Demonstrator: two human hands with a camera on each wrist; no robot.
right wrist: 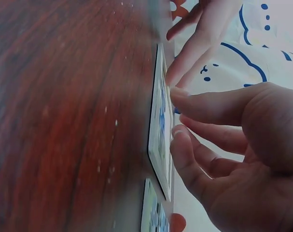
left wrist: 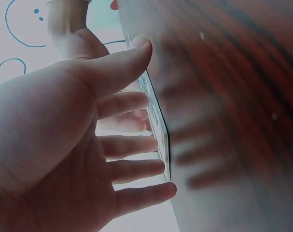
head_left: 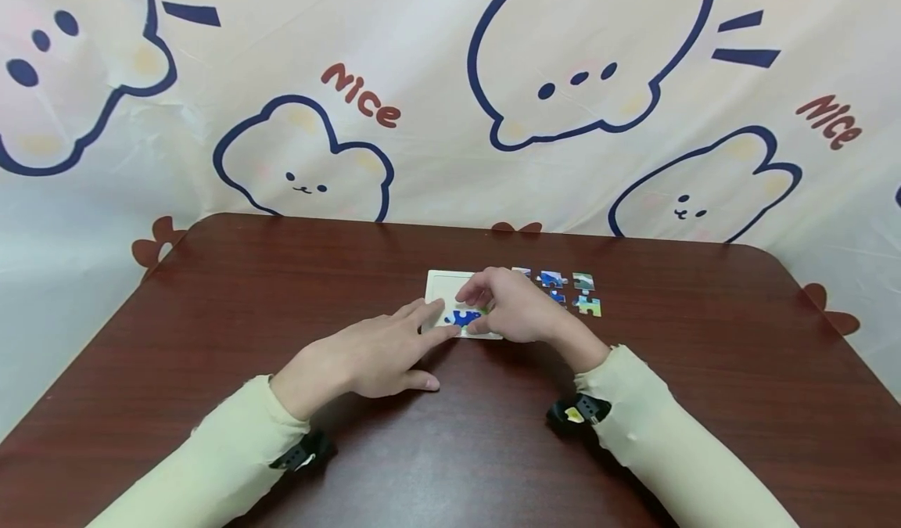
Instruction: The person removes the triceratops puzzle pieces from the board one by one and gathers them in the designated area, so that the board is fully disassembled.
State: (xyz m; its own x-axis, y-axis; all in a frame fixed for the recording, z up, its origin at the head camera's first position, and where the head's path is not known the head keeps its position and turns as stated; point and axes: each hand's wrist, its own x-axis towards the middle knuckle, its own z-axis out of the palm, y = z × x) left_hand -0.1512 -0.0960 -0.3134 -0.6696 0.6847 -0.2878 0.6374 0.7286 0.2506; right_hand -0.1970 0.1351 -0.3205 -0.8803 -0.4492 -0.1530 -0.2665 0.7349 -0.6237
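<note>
A white puzzle tray point(head_left: 439, 284) lies on the table with joined blue pieces point(head_left: 464, 318) in its lower part. My left hand point(head_left: 380, 352) has its fingers spread and nearly straight, with fingertips at the tray's left and front edges; the thumb points right over the table. From the right, my right hand point(head_left: 517, 305) arches over the tray and covers part of it. In the right wrist view, thumb and index fingertips point(right wrist: 180, 135) stand apart, right at the tray's surface, with no piece showing between them.
Several loose jigsaw pieces point(head_left: 552, 279) lie to the right of the tray, partly behind my right hand. The brown table point(head_left: 211, 301) has rounded far corners and meets a printed curtain point(head_left: 436, 168) at the back.
</note>
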